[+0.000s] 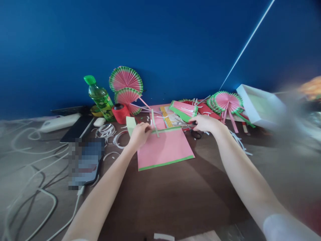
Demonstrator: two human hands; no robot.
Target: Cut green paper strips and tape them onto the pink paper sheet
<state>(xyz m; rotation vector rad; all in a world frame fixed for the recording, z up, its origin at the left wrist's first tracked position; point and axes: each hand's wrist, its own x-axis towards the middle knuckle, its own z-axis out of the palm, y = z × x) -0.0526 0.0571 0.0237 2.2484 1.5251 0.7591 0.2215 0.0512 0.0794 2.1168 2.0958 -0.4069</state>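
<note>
A pink paper sheet (165, 145) with green bands along its near and far edges lies on the table. My left hand (140, 133) is at its far left corner, fingers curled in a pinch. A pale green paper strip (130, 125) stands up from behind that hand, apparently held in it; the fingertips are partly hidden. Close by, a narrow pale strip (155, 124) crosses the sheet's far edge. My right hand (205, 123) has its fingers closed at the black-handled scissors (196, 134), beyond the sheet's right corner. A folded pink and green paper piece (184, 110) lies just past the scissors.
Round pleated paper fans (126, 79) lean on the blue wall, with more fans (227, 100) at right beside a white box (259, 104). At left stand a green bottle (100, 100) and a red cylindrical object (120, 113), near a phone (87, 162), cables and paper scraps.
</note>
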